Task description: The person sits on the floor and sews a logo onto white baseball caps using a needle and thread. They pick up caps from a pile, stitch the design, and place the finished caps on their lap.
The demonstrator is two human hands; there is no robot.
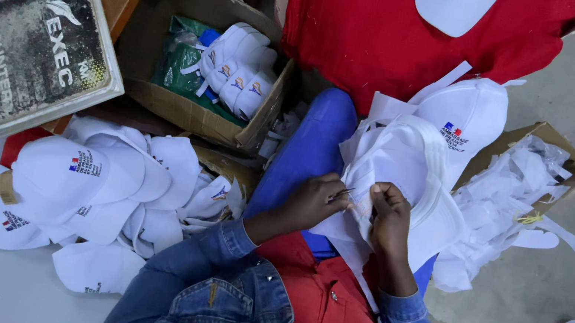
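Head view: looking down at a lap, denim sleeves at 6 o'clock.
Cap in hand: white fabric cap (405, 178), on the lap just right of centre, its long axis running from 7 towards 1 o'clock, brim end towards 5 o'clock.
Left hand (313, 204): fingers pinched together on a thin tool, too small to identify, touching the cap's edge.
Right hand (390, 221): fingers clamped on the cap's cloth.
Second cap (468, 113): white, small striped emblem, at 1 o'clock, touching the held one.
Cap pile (84, 197): soft white caps heaped at 9 o'clock; exact number unclear.
Cardboard box (189, 114): at 11 o'clock, holding about five nested white caps (239, 68).
Paper scraps (502, 207): crumpled white strips in a second box at 3 o'clock.
Red cloth (367, 23): at 12 o'clock.
Book (25, 53): worn, rectangular, at 10 o'clock.
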